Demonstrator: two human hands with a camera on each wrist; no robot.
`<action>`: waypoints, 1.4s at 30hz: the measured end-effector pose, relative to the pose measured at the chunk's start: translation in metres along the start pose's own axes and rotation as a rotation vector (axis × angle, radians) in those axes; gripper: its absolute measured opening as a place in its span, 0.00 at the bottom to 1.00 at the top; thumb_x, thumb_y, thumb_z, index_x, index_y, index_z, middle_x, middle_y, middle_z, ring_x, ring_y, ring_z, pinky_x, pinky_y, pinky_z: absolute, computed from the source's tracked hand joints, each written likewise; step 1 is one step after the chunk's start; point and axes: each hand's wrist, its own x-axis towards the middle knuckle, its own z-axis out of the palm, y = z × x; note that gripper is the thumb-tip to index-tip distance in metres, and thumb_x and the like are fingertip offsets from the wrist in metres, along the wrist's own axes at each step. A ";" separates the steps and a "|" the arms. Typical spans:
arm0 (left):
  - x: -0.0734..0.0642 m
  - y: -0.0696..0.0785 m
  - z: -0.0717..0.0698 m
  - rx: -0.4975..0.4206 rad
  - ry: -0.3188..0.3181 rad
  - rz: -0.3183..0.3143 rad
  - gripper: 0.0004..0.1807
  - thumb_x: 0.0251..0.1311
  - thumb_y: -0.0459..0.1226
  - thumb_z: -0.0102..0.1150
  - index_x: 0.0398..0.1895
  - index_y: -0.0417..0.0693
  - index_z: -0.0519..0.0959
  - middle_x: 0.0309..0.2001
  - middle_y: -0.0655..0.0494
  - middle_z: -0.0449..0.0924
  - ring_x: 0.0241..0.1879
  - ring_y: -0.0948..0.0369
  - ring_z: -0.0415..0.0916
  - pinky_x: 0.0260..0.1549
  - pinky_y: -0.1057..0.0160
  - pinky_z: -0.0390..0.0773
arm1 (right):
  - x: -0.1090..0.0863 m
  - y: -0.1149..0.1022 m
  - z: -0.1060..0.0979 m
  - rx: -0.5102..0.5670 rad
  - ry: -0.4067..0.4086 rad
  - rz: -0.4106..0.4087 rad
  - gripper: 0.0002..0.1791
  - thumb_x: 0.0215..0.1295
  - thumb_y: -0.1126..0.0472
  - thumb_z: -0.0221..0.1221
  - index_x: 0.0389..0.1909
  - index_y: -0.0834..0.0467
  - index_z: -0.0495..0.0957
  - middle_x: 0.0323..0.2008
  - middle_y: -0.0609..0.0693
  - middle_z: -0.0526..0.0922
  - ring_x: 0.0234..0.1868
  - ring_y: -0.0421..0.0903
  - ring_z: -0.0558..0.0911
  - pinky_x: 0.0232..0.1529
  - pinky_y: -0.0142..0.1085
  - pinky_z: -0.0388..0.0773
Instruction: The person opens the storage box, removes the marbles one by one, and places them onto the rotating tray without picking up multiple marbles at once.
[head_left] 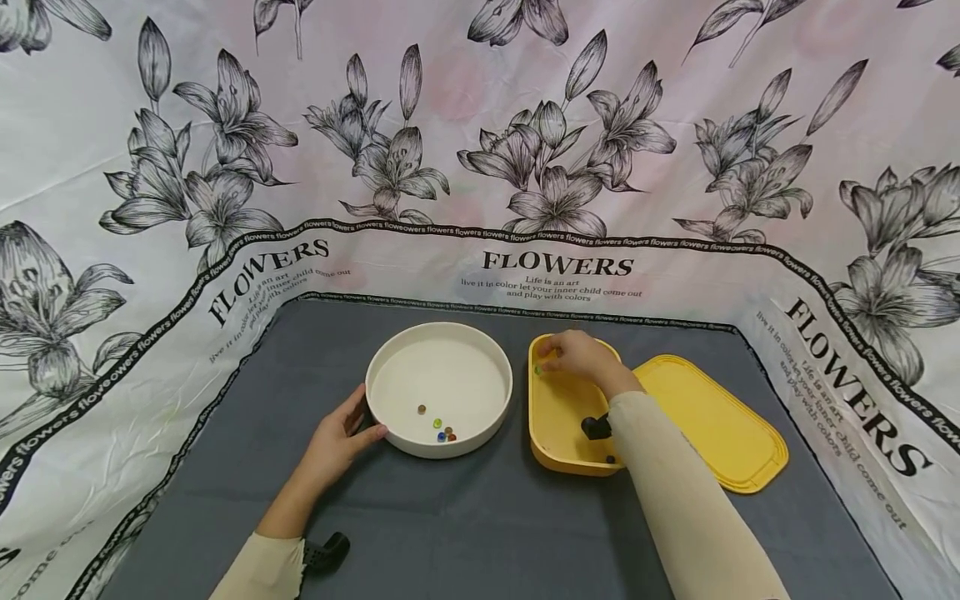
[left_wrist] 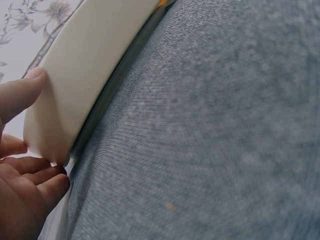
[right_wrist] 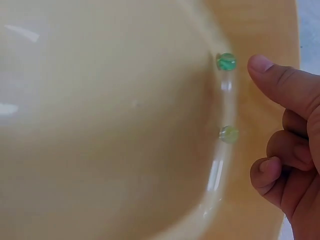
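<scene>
Glassy marbles [right_wrist: 227, 62] lie beside the parted right hand [head_left: 581, 357]. Left hand [head_left: 335, 443] grips a round tray [head_left: 441, 362] on grey cloth [head_left: 465, 533].

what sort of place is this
Probably a screened-off work area, perhaps indoors: a flower-printed sheet walls in the back and sides, a gray cloth covers the surface, and a round white tray sits on it.

Even light fills the head view; in wrist views, white glare streaks the rounded yellow plastic box [right_wrist: 100, 125], the flat grey woven cloth [left_wrist: 215, 125] looking blurred
</scene>
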 end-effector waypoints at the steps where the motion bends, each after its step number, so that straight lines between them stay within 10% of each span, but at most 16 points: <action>1: 0.001 0.000 -0.001 0.001 0.001 0.002 0.52 0.64 0.43 0.71 0.82 0.39 0.48 0.81 0.39 0.49 0.79 0.44 0.51 0.74 0.49 0.59 | 0.001 0.000 0.001 -0.002 -0.004 0.001 0.16 0.66 0.57 0.69 0.53 0.55 0.86 0.50 0.52 0.86 0.51 0.52 0.80 0.59 0.49 0.78; 19: 0.001 0.001 0.001 0.015 -0.010 0.000 0.53 0.64 0.46 0.70 0.83 0.41 0.48 0.81 0.41 0.48 0.79 0.45 0.50 0.73 0.51 0.60 | 0.010 0.008 0.020 -0.082 0.038 -0.030 0.07 0.66 0.59 0.68 0.43 0.55 0.87 0.40 0.48 0.87 0.41 0.47 0.81 0.52 0.45 0.81; 32: -0.001 0.001 0.002 0.050 -0.008 0.001 0.52 0.65 0.44 0.70 0.82 0.39 0.48 0.81 0.40 0.48 0.79 0.44 0.50 0.73 0.50 0.61 | -0.042 -0.050 -0.014 0.028 0.195 0.068 0.12 0.71 0.51 0.64 0.50 0.50 0.86 0.34 0.49 0.80 0.33 0.48 0.75 0.32 0.40 0.74; 42: -0.002 0.002 0.000 0.049 0.002 0.010 0.52 0.65 0.43 0.70 0.82 0.38 0.48 0.81 0.40 0.47 0.79 0.44 0.50 0.72 0.49 0.61 | -0.048 -0.087 -0.009 0.184 0.264 -0.014 0.09 0.71 0.50 0.65 0.48 0.46 0.86 0.25 0.50 0.74 0.26 0.48 0.71 0.26 0.38 0.69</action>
